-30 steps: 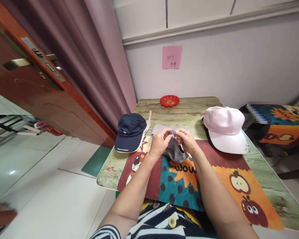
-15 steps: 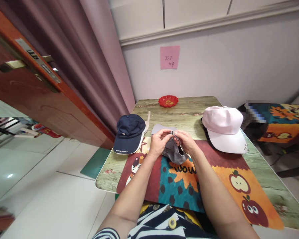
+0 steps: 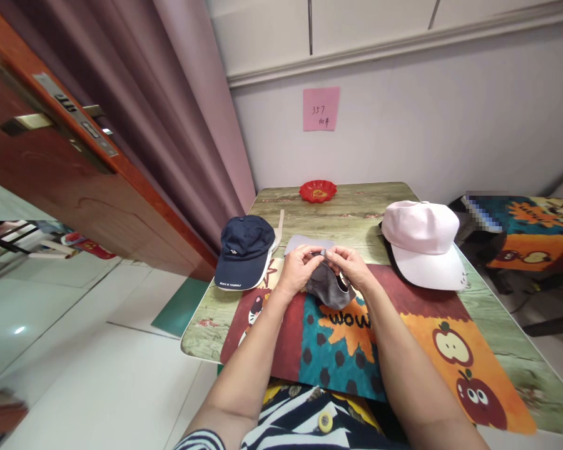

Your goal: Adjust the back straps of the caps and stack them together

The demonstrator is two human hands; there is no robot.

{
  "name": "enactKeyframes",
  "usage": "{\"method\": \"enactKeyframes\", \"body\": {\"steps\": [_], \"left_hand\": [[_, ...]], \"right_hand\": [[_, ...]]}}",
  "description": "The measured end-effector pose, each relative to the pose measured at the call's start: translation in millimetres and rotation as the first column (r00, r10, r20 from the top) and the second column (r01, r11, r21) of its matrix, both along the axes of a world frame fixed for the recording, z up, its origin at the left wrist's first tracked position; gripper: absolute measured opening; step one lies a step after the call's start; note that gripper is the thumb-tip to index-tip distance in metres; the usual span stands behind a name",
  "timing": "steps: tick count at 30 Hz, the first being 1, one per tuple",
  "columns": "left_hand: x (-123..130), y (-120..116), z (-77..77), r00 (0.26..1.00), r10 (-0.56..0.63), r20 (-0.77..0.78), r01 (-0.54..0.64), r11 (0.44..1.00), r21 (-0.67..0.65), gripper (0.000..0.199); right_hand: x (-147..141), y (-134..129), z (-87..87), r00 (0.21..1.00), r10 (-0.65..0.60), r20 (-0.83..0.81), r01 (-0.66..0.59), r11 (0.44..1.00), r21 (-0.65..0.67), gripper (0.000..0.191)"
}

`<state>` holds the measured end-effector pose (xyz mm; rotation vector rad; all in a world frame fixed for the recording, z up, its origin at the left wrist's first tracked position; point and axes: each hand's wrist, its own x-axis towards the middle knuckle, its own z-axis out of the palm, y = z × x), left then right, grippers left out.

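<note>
A dark grey cap (image 3: pixel 329 287) lies on the patterned mat (image 3: pixel 338 369), its pale brim pointing away from me. My left hand (image 3: pixel 300 269) is closed on the cap's back strap, with fingertips at a small metal buckle (image 3: pixel 323 252). Pinching the same strap from the other side is my right hand (image 3: pixel 349 265). The opening above the strap shows dark, near my right fingers. Part of the cap is hidden behind both hands.
To the left sits a navy cap (image 3: pixel 245 247) with a light strap end sticking up. A pale pink cap (image 3: pixel 420 234) stands at the right. Toward the wall is a red scalloped dish (image 3: pixel 318 191) on the wood-patterned table (image 3: pixel 356 209). A brown door (image 3: pixel 94 200) stands at far left.
Both hands keep hold of the strap at nearly the same spot. The fingers have shifted slightly around the buckle, and the view has moved a little.
</note>
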<state>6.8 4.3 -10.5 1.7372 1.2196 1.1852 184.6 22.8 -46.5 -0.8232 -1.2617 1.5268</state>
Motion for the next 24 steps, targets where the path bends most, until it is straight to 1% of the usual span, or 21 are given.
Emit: {"method": "enactKeyframes", "body": {"steps": [2,3,4,6,9,11,13,15,18,21,24], "left_hand": [[0,-2,6.1,0.996,0.024,-0.086,-0.020,0.998,0.052,0.022],[1,-3,8.5,0.994,0.029,-0.102,-0.022,0.998,0.067,0.021],[2,-4,10.3,0.995,0.034,-0.098,-0.027,0.997,0.075,0.020],[6,-6,11.6,0.998,0.060,-0.035,-0.058,0.996,0.061,0.019],[11,-6,10.0,0.986,0.117,0.118,-0.111,0.992,-0.059,0.020],[13,-6,8.8,0.971,0.141,0.193,-0.112,0.982,-0.151,0.022],[14,-5,9.0,0.962,0.149,0.229,-0.100,0.972,-0.214,0.025],[14,-6,10.2,0.961,0.151,0.234,-0.091,0.964,-0.250,0.026],[14,-7,11.8,0.968,0.147,0.205,-0.093,0.964,-0.251,0.023],[14,-8,11.3,0.970,0.164,0.180,-0.122,0.967,-0.224,0.020],[14,-8,10.9,0.964,0.187,0.188,-0.148,0.968,-0.203,0.018]], "right_hand": [[-1,0,0.5,1.000,-0.027,-0.015,0.027,1.000,-0.012,0.037],[-2,0,1.1,0.999,-0.040,-0.030,0.039,0.999,-0.024,0.036],[-3,-1,1.8,0.998,-0.052,-0.044,0.051,0.998,-0.036,0.036],[-4,-1,3.6,0.995,-0.073,-0.067,0.070,0.996,-0.046,0.039],[-6,-3,6.1,0.993,-0.095,-0.069,0.094,0.995,-0.025,0.040],[-6,-3,6.7,0.993,-0.099,-0.059,0.099,0.995,-0.001,0.042],[-6,-3,6.4,0.994,-0.099,-0.045,0.101,0.995,0.027,0.044],[-6,-3,5.6,0.994,-0.101,-0.029,0.103,0.993,0.056,0.044],[-8,-3,4.3,0.993,-0.116,-0.031,0.118,0.990,0.076,0.040],[-11,-4,4.1,0.991,-0.124,-0.049,0.127,0.990,0.058,0.037],[-12,-6,4.7,0.993,-0.109,-0.054,0.111,0.993,0.037,0.035]]}}
